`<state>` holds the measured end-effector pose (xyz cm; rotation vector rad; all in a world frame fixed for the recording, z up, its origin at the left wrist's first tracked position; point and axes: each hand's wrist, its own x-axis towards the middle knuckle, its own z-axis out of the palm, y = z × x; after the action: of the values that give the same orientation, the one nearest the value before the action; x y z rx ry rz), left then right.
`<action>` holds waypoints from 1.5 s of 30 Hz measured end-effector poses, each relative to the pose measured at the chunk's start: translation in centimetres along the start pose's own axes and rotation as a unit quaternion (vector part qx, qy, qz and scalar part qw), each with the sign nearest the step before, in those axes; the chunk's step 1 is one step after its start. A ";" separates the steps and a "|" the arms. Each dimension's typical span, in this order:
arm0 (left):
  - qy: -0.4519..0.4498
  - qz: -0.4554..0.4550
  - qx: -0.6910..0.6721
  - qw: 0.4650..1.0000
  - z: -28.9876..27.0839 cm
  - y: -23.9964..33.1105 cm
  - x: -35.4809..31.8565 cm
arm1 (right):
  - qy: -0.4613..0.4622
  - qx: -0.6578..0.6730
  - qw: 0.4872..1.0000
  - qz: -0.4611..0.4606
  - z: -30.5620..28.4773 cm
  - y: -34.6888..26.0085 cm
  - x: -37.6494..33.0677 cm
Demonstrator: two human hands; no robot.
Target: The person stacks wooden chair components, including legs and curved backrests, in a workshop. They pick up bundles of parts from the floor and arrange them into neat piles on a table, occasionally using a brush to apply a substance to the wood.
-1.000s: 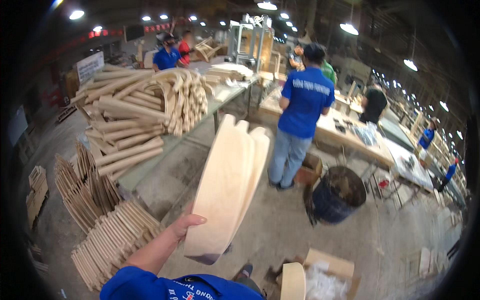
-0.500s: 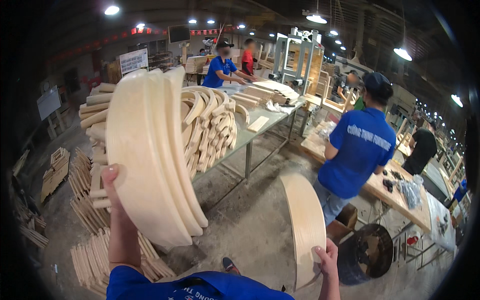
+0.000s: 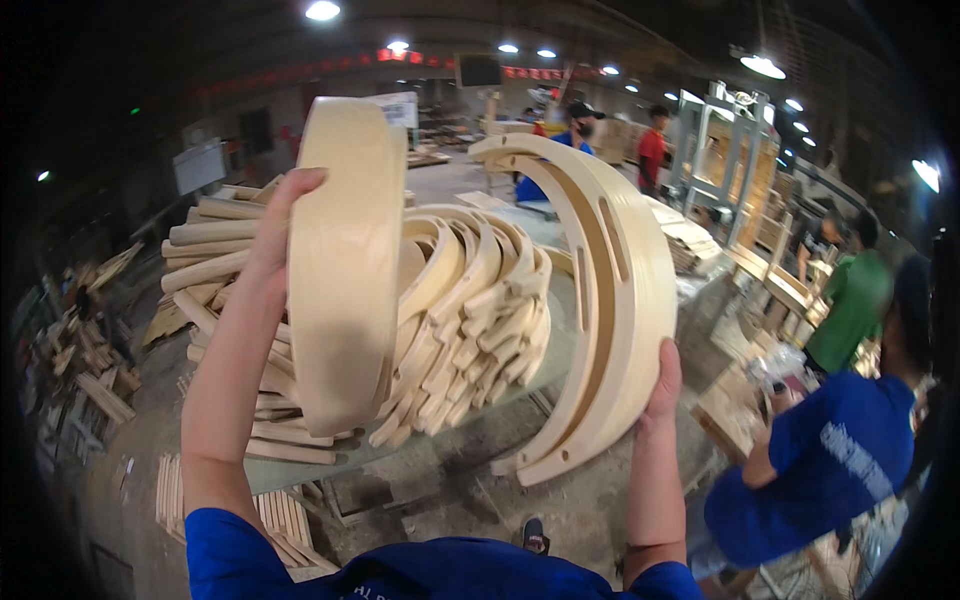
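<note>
Both curved wooden pieces now ride higher than half a second ago; the right-hand one has risen from waist level to head height. The left hand point(image 3: 278, 225) grips the edge of a broad bent panel point(image 3: 345, 260), held upright; the right hand point(image 3: 662, 385) clasps the outer rim of a slotted arched piece point(image 3: 610, 300); behind both lies a table point(image 3: 400, 455) heaped with stacked curved parts point(image 3: 470, 320).
</note>
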<state>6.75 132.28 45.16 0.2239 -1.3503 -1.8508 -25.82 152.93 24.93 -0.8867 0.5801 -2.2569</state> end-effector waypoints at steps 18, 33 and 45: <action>0.154 -0.179 0.704 0.670 -9.1 -18.6 34.1 | -0.198 -0.482 0.853 -0.041 -6.6 18.6 36.0; 0.124 0.149 0.796 0.573 -5.4 -18.6 -5.6 | -0.133 -0.570 0.805 -0.096 -7.7 18.2 24.4; 0.574 -0.461 0.433 0.520 13.2 -29.8 -62.7 | -0.317 -0.240 0.918 -0.007 18.1 23.3 -8.4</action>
<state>25.09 188.03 5.77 2.5722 -0.9271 -0.8267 1.30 139.51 19.67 -1.7714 0.8187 -1.6922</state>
